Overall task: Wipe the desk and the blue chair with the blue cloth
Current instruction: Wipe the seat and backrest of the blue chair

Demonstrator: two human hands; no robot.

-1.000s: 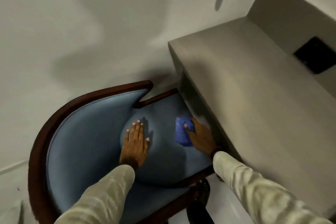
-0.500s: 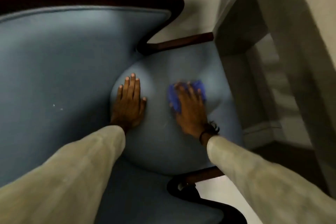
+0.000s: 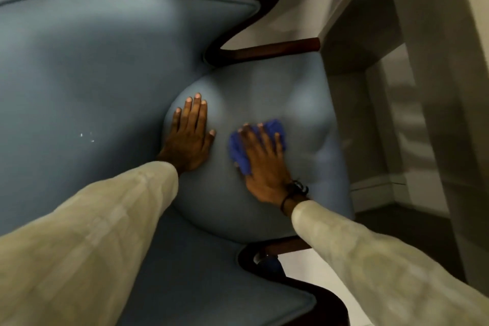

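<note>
The blue chair (image 3: 87, 74) fills most of the view, with a dark wooden frame and a rounded blue seat cushion in the middle. My left hand (image 3: 189, 135) lies flat on the left part of the cushion, fingers together, holding nothing. My right hand (image 3: 262, 164) presses the blue cloth (image 3: 238, 153) flat against the middle of the cushion; the cloth shows around my fingers and is mostly covered by the palm. The grey desk (image 3: 436, 42) stands at the right, its edge over the seat's right side.
A pale wall runs behind the chair and the desk. The chair's wooden arm rail (image 3: 275, 50) reaches toward the desk leg. Under the desk there is a skirting board (image 3: 375, 188) and dark floor. Pale floor shows at the bottom right.
My right hand has slid the cloth from the seat's right side, near the desk, toward the middle and closer to me. The camera has dropped nearer the chair. My left hand stays put.
</note>
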